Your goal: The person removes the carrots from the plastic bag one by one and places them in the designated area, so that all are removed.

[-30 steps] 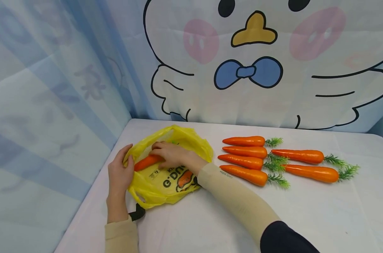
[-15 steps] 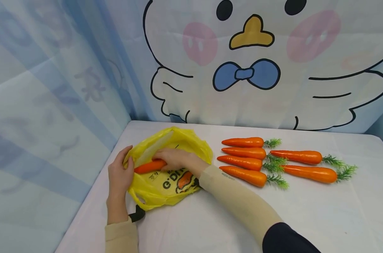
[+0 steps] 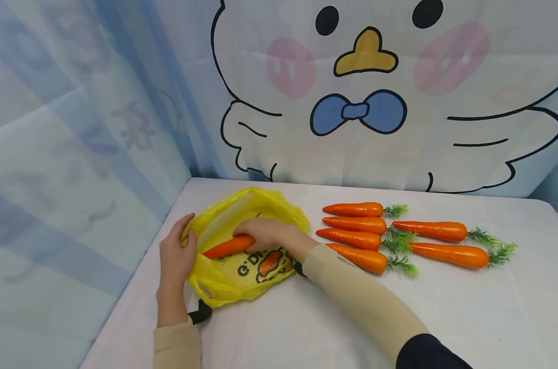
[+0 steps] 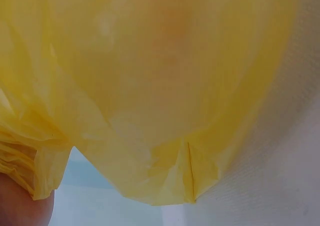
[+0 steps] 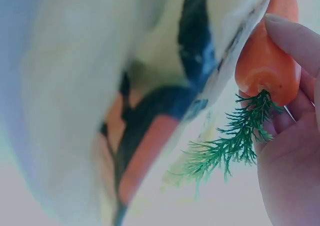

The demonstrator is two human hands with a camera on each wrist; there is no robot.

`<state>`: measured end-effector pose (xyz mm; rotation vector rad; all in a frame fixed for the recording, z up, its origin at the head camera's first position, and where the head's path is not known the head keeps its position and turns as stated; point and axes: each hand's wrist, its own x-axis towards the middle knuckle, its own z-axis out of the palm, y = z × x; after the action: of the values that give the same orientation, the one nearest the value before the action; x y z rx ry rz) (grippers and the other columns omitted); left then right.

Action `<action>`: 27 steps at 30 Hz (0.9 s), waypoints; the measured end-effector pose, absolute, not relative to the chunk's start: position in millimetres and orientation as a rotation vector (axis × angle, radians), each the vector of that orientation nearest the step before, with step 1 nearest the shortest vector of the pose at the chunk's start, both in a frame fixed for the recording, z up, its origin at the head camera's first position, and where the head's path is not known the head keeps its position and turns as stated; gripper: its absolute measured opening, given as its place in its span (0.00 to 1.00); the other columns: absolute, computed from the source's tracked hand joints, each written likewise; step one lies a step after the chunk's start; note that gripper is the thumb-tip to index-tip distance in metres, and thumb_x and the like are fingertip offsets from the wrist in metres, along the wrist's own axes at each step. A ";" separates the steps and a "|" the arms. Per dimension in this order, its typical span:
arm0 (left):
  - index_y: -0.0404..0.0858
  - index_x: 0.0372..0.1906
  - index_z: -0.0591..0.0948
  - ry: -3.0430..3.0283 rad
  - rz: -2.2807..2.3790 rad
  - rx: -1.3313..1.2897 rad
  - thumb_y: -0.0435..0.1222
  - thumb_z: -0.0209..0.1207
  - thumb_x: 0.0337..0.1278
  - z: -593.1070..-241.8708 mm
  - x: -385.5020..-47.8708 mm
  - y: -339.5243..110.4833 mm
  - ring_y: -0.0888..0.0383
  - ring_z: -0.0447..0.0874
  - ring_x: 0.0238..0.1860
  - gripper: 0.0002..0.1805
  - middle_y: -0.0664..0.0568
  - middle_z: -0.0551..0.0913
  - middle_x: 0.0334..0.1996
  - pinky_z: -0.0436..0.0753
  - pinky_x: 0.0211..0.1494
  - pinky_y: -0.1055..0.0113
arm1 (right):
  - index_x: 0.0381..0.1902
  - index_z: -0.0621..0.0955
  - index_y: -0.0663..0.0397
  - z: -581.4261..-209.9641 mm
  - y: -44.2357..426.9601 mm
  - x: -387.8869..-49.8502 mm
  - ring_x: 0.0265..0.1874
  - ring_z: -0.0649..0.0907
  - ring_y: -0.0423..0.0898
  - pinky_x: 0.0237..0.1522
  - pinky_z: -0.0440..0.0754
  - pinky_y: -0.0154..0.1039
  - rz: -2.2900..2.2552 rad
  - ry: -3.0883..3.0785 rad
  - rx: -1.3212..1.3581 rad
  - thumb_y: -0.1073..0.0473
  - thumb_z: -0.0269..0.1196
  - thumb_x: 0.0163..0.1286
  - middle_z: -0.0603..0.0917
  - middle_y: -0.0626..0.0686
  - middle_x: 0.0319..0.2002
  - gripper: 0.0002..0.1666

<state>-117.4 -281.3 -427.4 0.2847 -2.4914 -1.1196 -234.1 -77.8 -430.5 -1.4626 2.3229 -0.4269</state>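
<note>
My left hand (image 3: 178,253) pinches the left rim of a yellow plastic bag (image 3: 223,287) that lies with its mouth spread wide. In the left wrist view the thin bag (image 4: 150,96) fills most of the picture, with one finger (image 4: 22,201) at its lower left corner. Inside the mouth, my right hand (image 3: 269,234) grips an orange carrot (image 3: 228,247) near its thick leafy end, its tip pointing left. The right wrist view shows thumb and fingers around this carrot (image 5: 267,71), its green leaves hanging free beside the printed bag wall.
Several more carrots (image 3: 352,224) lie in a loose column right of the bag, leaves to the right. Two others (image 3: 431,230) lie farther right. A white cloth covers the table (image 3: 269,333). Printed curtains (image 3: 352,164) stand at the back and left.
My right hand and the carrot have shifted slightly to the right inside the bag mouth, away from my left hand. The left hand keeps its hold on the rim. The head view has tilted slightly.
</note>
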 end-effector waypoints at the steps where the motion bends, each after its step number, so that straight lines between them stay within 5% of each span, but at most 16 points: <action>1: 0.37 0.68 0.75 -2.493 -1.117 0.276 0.30 0.51 0.74 -427.7 -117.9 -280.6 0.43 0.69 0.69 0.21 0.42 0.75 0.67 0.69 0.70 0.47 | 0.66 0.78 0.53 -429.8 -74.8 -233.8 0.55 0.76 0.44 0.62 0.72 0.36 -0.430 2.326 -1.457 0.59 0.67 0.71 0.79 0.50 0.61 0.26; 27: 0.38 0.69 0.75 -2.529 -1.114 0.290 0.31 0.50 0.75 -428.4 -119.9 -274.5 0.43 0.69 0.69 0.21 0.43 0.75 0.67 0.69 0.71 0.47 | 0.65 0.77 0.50 -384.0 -20.9 -210.3 0.54 0.76 0.44 0.63 0.72 0.39 -0.491 2.428 -1.462 0.58 0.67 0.70 0.80 0.48 0.58 0.27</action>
<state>-119.9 -274.5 -428.4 0.2899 -2.5285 -1.1139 -210.3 -20.9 -384.0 -1.4618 2.4280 -0.4914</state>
